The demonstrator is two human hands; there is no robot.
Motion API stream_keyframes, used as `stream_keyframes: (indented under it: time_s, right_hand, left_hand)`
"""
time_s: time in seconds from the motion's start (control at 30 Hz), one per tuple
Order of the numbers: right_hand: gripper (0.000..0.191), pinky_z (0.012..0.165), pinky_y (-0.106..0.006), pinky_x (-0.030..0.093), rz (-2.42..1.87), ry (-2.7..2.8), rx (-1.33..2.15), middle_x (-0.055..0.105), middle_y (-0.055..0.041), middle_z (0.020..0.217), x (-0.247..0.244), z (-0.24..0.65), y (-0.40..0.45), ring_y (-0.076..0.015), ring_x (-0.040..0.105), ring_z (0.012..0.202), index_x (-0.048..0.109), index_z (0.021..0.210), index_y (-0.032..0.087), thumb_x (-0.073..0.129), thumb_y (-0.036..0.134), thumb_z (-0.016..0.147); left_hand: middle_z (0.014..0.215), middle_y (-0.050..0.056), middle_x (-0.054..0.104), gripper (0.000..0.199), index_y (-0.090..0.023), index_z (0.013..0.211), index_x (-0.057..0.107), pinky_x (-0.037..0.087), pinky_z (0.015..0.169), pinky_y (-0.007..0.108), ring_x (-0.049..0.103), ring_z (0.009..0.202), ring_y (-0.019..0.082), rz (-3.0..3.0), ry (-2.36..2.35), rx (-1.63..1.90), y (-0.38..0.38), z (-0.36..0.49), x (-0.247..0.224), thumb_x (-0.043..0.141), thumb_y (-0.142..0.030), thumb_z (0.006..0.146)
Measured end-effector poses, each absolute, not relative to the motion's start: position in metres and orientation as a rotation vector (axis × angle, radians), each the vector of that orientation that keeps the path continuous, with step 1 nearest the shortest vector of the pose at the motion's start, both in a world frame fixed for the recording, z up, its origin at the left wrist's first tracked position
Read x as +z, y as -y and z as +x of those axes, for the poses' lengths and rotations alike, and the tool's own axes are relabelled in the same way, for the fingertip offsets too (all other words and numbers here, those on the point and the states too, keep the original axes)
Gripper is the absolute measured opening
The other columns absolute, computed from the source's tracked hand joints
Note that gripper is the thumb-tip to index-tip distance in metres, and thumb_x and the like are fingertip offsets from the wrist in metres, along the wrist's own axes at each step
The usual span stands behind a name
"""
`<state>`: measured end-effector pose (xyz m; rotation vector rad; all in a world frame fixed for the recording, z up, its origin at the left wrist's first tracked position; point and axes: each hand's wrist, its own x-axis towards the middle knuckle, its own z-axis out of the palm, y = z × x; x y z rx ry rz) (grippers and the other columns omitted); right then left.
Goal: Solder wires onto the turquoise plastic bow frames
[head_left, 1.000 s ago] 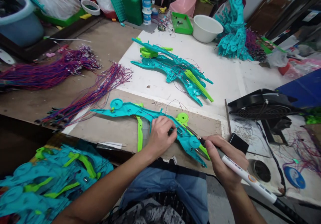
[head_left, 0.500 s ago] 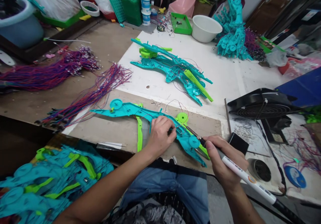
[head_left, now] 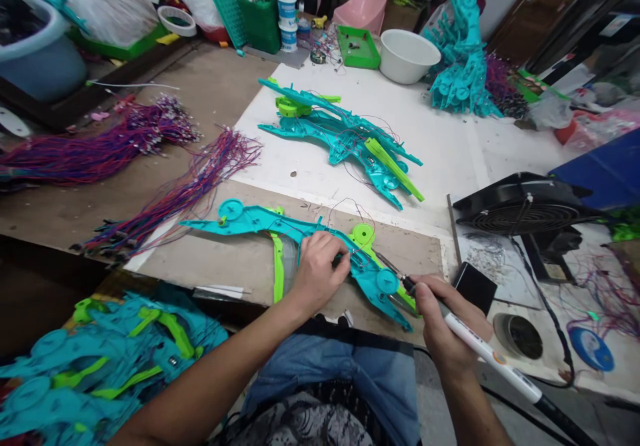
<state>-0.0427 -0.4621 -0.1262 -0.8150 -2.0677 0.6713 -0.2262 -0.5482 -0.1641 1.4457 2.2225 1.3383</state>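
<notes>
Along the near edge of the worktop (head_left: 207, 96), right in front of the seated person, a teal frame (head_left: 295, 229) lies across a brown board (head_left: 413, 249), one end overhanging a little. The left hand (head_left: 323, 266) rests on the middle of it, fingers bent and thumb drawn in close to them; from where I stand I cannot tell whether they pinch anything. A thin wire (head_left: 350, 199) loops up just beyond the knuckles.

The right hand (head_left: 455, 323) is clamped round a white soldering iron (head_left: 493, 359), thumb on top. Its tip points at the frame, just beside a green disc (head_left: 363, 234); whether it touches, I can't make out.

Farther back, more teal frames (head_left: 335, 139) lie on white sheeting, with bundled wires (head_left: 215, 163) to their left. Over on the right I see a black fan (head_left: 525, 206), with a black box (head_left: 475, 287) and a round tin (head_left: 519, 336) near the right hand. Another heap of frames (head_left: 135, 346) sits low at the person's left.
</notes>
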Motion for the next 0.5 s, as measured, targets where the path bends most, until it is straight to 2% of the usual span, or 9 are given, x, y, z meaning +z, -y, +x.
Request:
stream_keyframes:
  time_s: [0.13, 0.2, 0.4, 0.5]
  right_hand:
    - [0.021, 0.065, -0.03, 0.055, -0.766, 1.983, 0.821, 0.07, -0.0019, 0.076, -0.131, -0.05, 0.46, -0.0169, 0.068, 0.066, 0.07, 0.103, 0.021, 0.058, 0.031, 0.089]
    - [0.026, 0.067, -0.032, 0.056, -0.688, 1.984, 0.865, 0.07, -0.0019, 0.074, -0.131, -0.056, 0.456, -0.0178, 0.069, 0.069, 0.067, 0.11, 0.021, 0.056, 0.033, 0.091]
    - [0.029, 0.075, -0.028, 0.057, -0.471, 2.28, 0.667, 0.071, -0.0048, 0.105, -0.133, -0.089, 0.442, -0.0153, 0.07, 0.079, 0.06, 0.117, 0.025, 0.06, 0.023, 0.088]
    - [0.031, 0.079, -0.029, 0.056, -0.448, 2.397, 0.577, 0.071, -0.0046, 0.106, -0.139, -0.099, 0.44, -0.0161, 0.07, 0.085, 0.058, 0.121, 0.024, 0.056, 0.019, 0.09]
  left_hand:
    - [0.08, 0.0, 0.065, 0.008, -0.019, 0.078, 0.059, 0.036, 0.081, 0.037, 0.056, 0.089, 0.019, 1.417, -2.209, 1.386, 0.55, -0.227, -0.164, 0.058, -0.016, 0.086]
    - [0.081, 0.0, 0.066, 0.006, -0.02, 0.081, 0.061, 0.038, 0.082, 0.037, 0.056, 0.09, 0.019, 1.382, -2.191, 1.447, 0.55, -0.227, -0.164, 0.059, -0.018, 0.086]
    - [0.084, 0.002, 0.066, 0.006, -0.02, 0.083, 0.063, 0.04, 0.083, 0.036, 0.057, 0.091, 0.019, 1.359, -2.166, 1.537, 0.551, -0.227, -0.165, 0.058, -0.02, 0.087]
    - [0.083, 0.002, 0.066, 0.007, -0.02, 0.083, 0.062, 0.041, 0.082, 0.036, 0.057, 0.089, 0.019, 1.354, -2.191, 1.521, 0.55, -0.227, -0.165, 0.057, -0.019, 0.087]
